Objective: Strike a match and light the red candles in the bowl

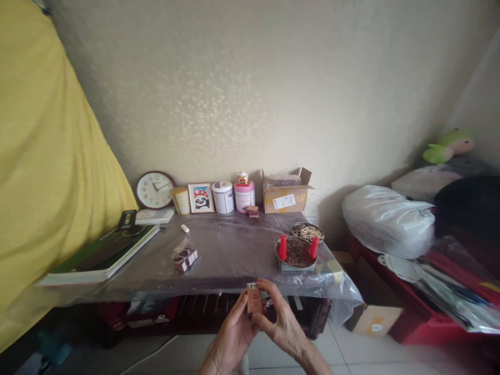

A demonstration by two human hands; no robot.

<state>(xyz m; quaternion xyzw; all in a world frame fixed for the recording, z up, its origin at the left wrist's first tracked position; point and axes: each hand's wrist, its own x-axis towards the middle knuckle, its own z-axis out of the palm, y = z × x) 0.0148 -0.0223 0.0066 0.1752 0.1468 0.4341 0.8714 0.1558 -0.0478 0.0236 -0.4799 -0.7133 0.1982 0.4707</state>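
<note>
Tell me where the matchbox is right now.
In the head view, the matchbox is low at centre, held between the left hand and right hand, just in front of the table edge, near the bowl with red candles.

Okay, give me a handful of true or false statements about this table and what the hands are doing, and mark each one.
1. Both the left hand and the right hand hold a small brown box in front of the table. True.
2. The bowl holds two red candles. True.
3. The clock lies flat in the middle of the table. False: it stands at the back left, against the wall.
4. The cardboard box at the back is closed. False: its flaps are open.
5. A green plush toy lies on the pile at the far right. True.
</note>
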